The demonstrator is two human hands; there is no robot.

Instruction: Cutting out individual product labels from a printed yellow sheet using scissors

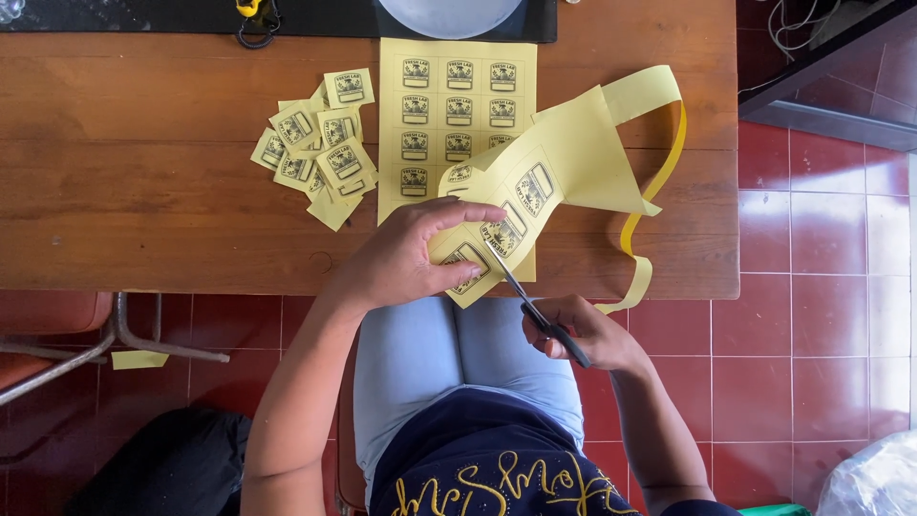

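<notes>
My left hand (406,253) grips a yellow sheet of printed labels (564,167) at its lower end, over the table's front edge. My right hand (583,334) holds black scissors (535,311) whose blades reach up into that sheet between two labels. A narrow cut-off strip (659,191) curls from the sheet's right side. A second yellow label sheet (457,105) lies flat on the wooden table (143,191) under it. A pile of cut yellow labels (320,143) lies to the left.
A dark mat (143,14) and a pale round dish (449,14) sit at the table's far edge. A yellow scrap (138,359) lies on the red tiled floor by a chair's metal leg (124,334). A plastic bag (874,478) is at bottom right.
</notes>
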